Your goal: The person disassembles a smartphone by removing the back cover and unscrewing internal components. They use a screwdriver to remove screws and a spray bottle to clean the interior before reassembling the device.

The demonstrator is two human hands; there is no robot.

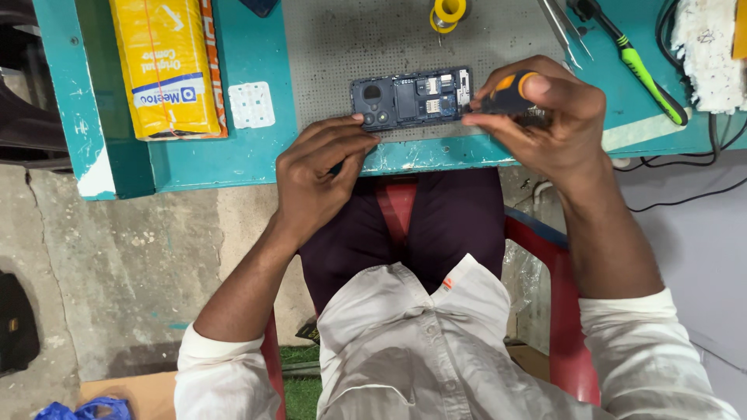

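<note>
Looking down from the head camera, I see an opened phone (411,98) lying flat on the grey perforated mat (334,39) near the front edge of the teal table (257,155), back cover off and its inner boards and slots facing up. It sits lengthwise across my view, which I judge keeps both ends within reach of the hands.

My left hand (320,173) is loosely curled, not clenched; its fingertips (359,118) press on the phone's left end and near edge, seemingly to pin it against the mat so it cannot slide.

My right hand (548,117) is closed around a small screwdriver (510,89) with an orange and black handle, thumb and fingers pinching it, the tip lowered to the phone's right end. I cannot tell which screw it meets.

Kept off to the sides are a yellow packet (165,66), a small white keypad sheet (251,104), a yellow tape roll (449,12), metal tweezers (560,27) and a green-handled tool (644,71).
</note>
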